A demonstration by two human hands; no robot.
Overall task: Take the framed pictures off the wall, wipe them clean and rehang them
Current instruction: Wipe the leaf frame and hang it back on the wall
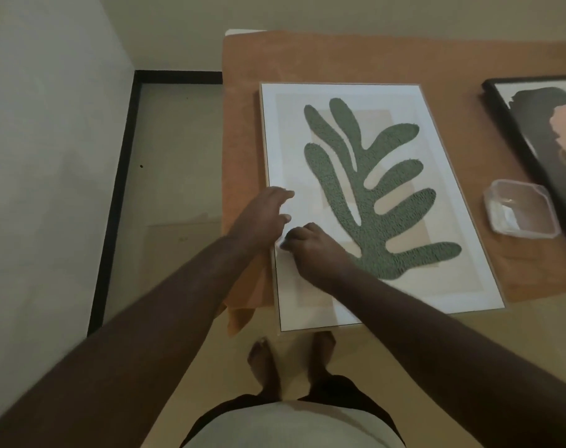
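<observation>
1. Nearest the camera, the person's bare feet (291, 357) stand on a plain tan floor (469, 350), just in front of the table edge.
2. The work surface is a table covered with an orange-brown cloth (340, 56); a corner of the cloth hangs over the near left edge. To the left a pale wall (42, 140) meets the floor along a black skirting board (116, 202), which turns the corner behind the table.
3. The leaf picture (365, 195), a light-framed print of a green branching leaf on a white and beige ground, lies flat and face up on the cloth, its near end jutting slightly past the table edge toward the feet.
4. To its right, apart from it, sits a clear plastic container (521, 208) with something pale inside; what it is cannot be told.
5. Further right, a black-framed picture (540, 134) lies on the cloth, cut off by the edge of the view, its near side just beside the container.
6. The right hand (310, 250) rests on the leaf picture's lower left part, fingers curled around a small, blurred, pale wad, apparently a cloth (283, 243).
7. The left hand (265, 215) lies over the picture's left edge, fingers loosely extended and grasping nothing.
</observation>
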